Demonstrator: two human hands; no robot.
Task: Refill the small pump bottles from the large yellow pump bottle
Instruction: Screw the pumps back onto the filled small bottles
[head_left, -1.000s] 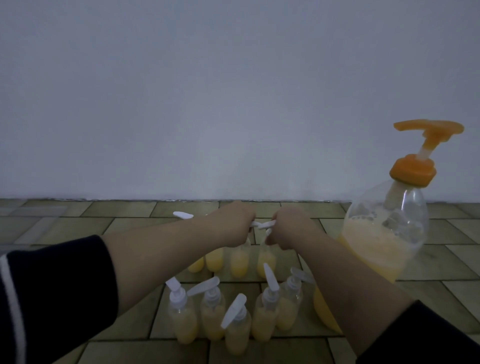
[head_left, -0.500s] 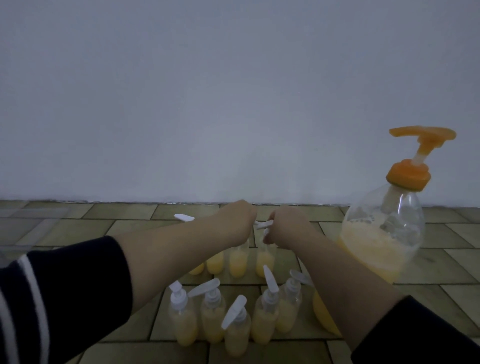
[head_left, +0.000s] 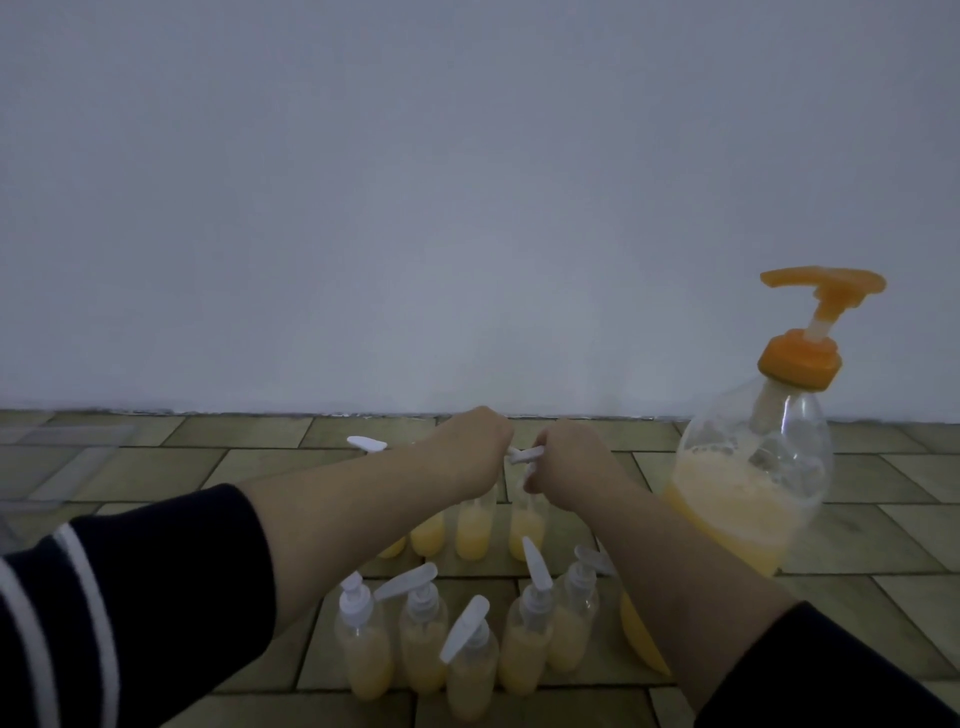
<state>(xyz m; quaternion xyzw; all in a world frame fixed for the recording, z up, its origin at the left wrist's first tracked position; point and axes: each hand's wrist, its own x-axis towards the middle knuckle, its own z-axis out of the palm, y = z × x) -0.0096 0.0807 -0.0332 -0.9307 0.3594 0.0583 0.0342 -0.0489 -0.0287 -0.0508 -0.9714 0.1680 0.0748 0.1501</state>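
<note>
Several small clear pump bottles with white pumps hold yellow liquid on the tiled floor in two rows, a near row (head_left: 470, 660) and a far row (head_left: 472, 530). My left hand (head_left: 470, 449) curls over the top of one far-row bottle. My right hand (head_left: 566, 467) grips the top of the neighbouring far-row bottle (head_left: 527, 525), with a white pump nozzle (head_left: 524, 455) sticking out between the two fists. The large pump bottle (head_left: 748, 488) with an orange pump stands at the right, about half full of yellow liquid.
A plain white wall rises just behind the far row. Olive floor tiles (head_left: 857, 545) stretch left and right. My dark sleeves fill the lower corners and hide part of both rows and the large bottle's base.
Both hands stay on the tops of the far-row bottles. The view has dipped slightly, so the large bottle sits a little lower and further left in frame.
</note>
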